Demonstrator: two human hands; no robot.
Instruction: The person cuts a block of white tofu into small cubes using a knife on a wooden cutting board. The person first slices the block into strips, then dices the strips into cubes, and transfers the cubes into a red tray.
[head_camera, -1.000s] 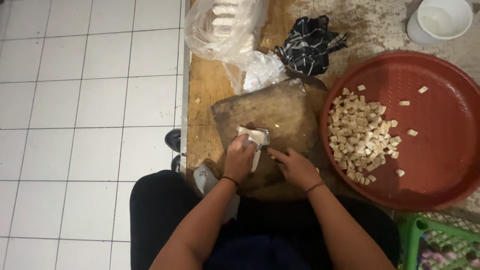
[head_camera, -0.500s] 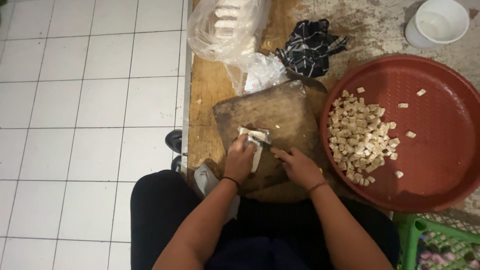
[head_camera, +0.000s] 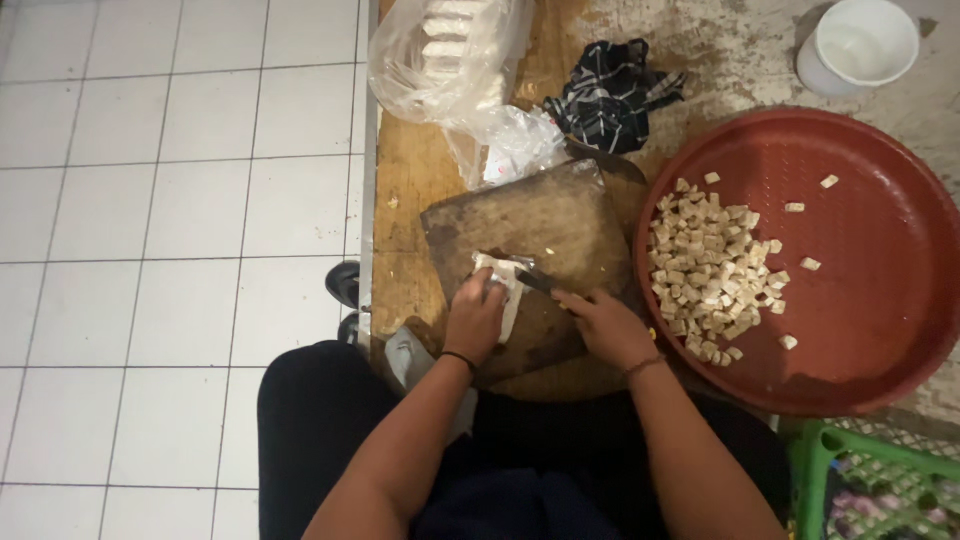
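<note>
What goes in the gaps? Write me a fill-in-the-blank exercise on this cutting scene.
1. The left hand steadies a pale white block on the dark wooden ____ board.
2. The right hand holds a ____ against that block.
3. The small pale cubes lie piled in the round ____ plastic tray.
4. A white ____ stands beyond the tray.

Missing words: cutting; knife; red; cup

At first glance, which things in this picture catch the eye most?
The big red tray at the right, with a heap of small pale cubes. In the middle, the left hand steadies a white block on a dark cutting board while the right hand holds a knife to it.
</note>
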